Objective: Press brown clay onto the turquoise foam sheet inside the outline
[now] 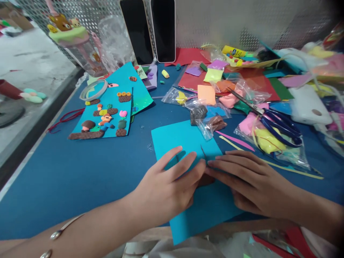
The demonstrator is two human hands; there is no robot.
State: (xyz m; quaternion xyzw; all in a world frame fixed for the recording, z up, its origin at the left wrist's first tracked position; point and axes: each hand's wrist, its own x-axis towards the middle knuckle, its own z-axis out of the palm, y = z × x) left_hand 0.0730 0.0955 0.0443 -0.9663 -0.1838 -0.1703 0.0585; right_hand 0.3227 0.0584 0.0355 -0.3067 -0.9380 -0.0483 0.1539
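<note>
Together, left hand (166, 190) and right hand (249, 182) press flat-fingered on turquoise sheet (188, 143); no legible writing.

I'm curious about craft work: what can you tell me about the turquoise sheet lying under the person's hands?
The turquoise sheet looks like thin, smooth craft paper or foam, plain and roughly rectangular. It lies flat on the dark blue table, turned at an angle, its near corner reaching past the table edge. The left hand and the right hand both press on it, fingertips meeting near its middle. A thin dark curved mark or strand shows just above the fingertips.
</note>
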